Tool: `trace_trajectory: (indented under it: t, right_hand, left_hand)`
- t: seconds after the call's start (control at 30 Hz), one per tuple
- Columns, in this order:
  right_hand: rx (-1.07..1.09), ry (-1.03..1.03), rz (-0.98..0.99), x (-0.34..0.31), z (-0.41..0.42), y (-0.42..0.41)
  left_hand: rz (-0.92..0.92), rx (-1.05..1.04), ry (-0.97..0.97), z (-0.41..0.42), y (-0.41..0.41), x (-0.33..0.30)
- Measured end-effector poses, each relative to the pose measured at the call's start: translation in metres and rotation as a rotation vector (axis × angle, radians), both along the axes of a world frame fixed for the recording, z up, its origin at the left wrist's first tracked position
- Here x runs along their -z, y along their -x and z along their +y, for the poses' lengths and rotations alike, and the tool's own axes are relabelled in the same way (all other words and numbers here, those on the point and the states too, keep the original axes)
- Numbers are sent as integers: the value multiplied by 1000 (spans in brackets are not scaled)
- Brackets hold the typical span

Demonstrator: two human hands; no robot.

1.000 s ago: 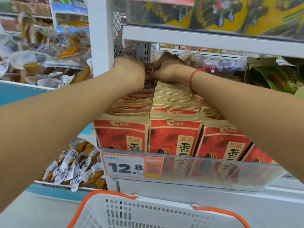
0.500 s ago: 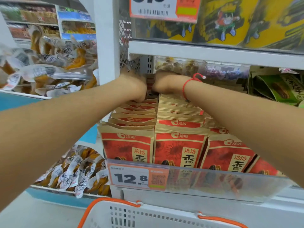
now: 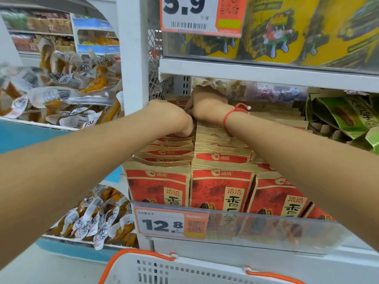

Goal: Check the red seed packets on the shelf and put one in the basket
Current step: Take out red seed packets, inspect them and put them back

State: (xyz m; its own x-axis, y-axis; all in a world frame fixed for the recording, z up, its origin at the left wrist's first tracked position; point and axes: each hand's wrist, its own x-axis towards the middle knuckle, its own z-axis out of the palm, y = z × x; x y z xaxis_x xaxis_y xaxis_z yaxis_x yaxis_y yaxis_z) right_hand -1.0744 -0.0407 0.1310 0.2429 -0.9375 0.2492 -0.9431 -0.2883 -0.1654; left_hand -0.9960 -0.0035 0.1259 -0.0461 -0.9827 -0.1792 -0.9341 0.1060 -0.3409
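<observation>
Red seed packets [image 3: 221, 187] with tan tops stand in rows on the shelf, behind a clear front strip. Both my arms reach deep over the rows. My left hand [image 3: 171, 117] is curled over the tops of the left row's rear packets. My right hand [image 3: 207, 105], with a red cord on its wrist, sits beside it at the very back. A rear packet [image 3: 178, 101] shows between the two hands and both seem to hold it; the fingers are hidden. The white basket [image 3: 205, 270] with an orange rim sits below, at the bottom edge.
The upper shelf board [image 3: 266, 72] hangs close above my hands. A white post [image 3: 133, 58] bounds the left side. Green packets [image 3: 344, 115] lie to the right, clear pouches of yellow snacks [image 3: 61, 89] to the left. A 12.8 price tag [image 3: 162, 224] fronts the shelf.
My hands stay together at the back of the rows, the left drawn slightly nearer over the packet tops. The view has tilted up, showing more of the upper shelf.
</observation>
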Motion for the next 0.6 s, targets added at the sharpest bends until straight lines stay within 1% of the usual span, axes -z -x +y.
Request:
trace_trajectory:
  t: [0.03, 0.07, 0.13, 0.2, 0.23, 0.3, 0.37, 0.4, 0.43, 0.5, 0.53, 0.6]
  right_hand:
    - [-4, -37, -9, -1, -1, -1]
    - [-17, -63, -10, -2, -2, -1]
    - [-40, -88, 7, -3, -4, 0]
    - [-52, -92, 23, -6, -1, 0]
    - [-61, -91, 36, -8, 0, 0]
    - [-102, -175, 78, -13, 6, 1]
    - [-166, -261, 74, -16, 13, 10]
    - [-179, -266, 34, -16, 17, 17]
    - [-167, -226, -23, -14, 18, 22]
    - [-108, -99, -92, -9, 14, 29]
    - [-92, -92, -84, -7, 13, 29]
    - [-92, -143, -20, -3, 8, 23]
  left_hand:
    - [14, -8, 21, 5, 1, -1]
    - [-14, 18, 29, 5, 1, -3]
    - [-49, 66, -29, 5, -1, -4]
    - [-38, 75, -53, 11, -2, -9]
    - [-4, 41, -53, 14, -1, -9]
    - [27, 2, 16, 27, 3, -11]
    - [23, 4, 99, 32, -2, -9]
    - [-9, -1, 107, 34, -6, -7]
    - [-13, -9, 111, 37, -11, -5]
    - [27, -28, 104, 42, -15, -4]
    - [49, -20, 95, 42, -16, -4]
    - [98, -26, 52, 46, -14, -5]
